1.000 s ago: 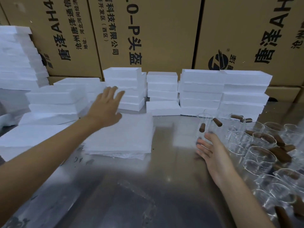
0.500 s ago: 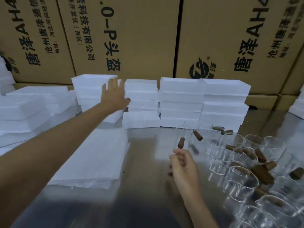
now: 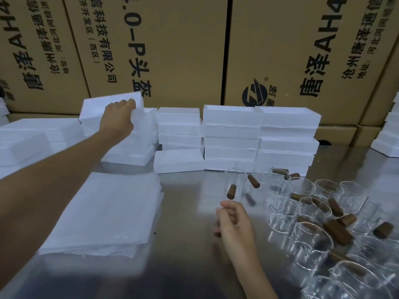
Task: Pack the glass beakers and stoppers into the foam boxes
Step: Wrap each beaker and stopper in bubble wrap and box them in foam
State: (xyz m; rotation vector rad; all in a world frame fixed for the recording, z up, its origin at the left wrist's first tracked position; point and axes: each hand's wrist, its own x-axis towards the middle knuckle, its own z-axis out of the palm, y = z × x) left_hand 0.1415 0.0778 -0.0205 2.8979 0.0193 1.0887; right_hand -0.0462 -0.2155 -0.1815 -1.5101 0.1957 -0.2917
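My left hand (image 3: 118, 117) grips the top white foam box (image 3: 95, 107) of a stack at the back left and tilts it up. My right hand (image 3: 234, 221) hovers over the steel table with fingers loosely curled and nothing in them, just in front of a glass beaker (image 3: 235, 186) that has a brown stopper (image 3: 231, 192) in it. Several more glass beakers (image 3: 311, 240) with brown stoppers (image 3: 336, 231) lying in and on them crowd the table's right side.
Stacks of white foam boxes (image 3: 259, 137) line the back of the steel table (image 3: 187, 212). A pile of thin white foam sheets (image 3: 108, 214) lies at the left. Large cardboard cartons (image 3: 172, 50) form a wall behind. More foam (image 3: 386, 143) sits at the far right.
My left hand reached from the foam sheets to the back stack and lifted the top box's edge. My right hand drew back from the beaker and its fingers curled.
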